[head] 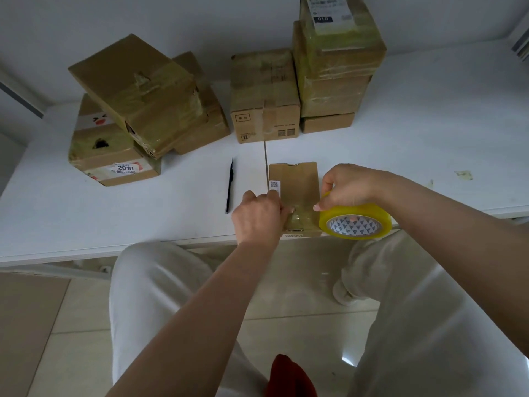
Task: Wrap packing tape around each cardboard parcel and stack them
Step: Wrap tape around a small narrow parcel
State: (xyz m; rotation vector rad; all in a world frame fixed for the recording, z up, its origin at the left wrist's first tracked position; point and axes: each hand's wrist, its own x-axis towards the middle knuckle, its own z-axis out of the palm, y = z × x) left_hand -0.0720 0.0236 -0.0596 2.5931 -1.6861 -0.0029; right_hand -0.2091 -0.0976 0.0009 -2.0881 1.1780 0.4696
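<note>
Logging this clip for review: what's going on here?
A person is taping a small cardboard parcel at the near edge of a white table. The left hand pins the tape end to the parcel while the right hand holds the yellow tape roll beside it. Other parcels sit stacked behind, near a black pen.

White table (429, 124) pushed against a pale wall (200, 21). Glossy beige floor tiles (300, 296) below, catching a bright glare. Thin seam (265, 151) running across the tabletop.
</note>
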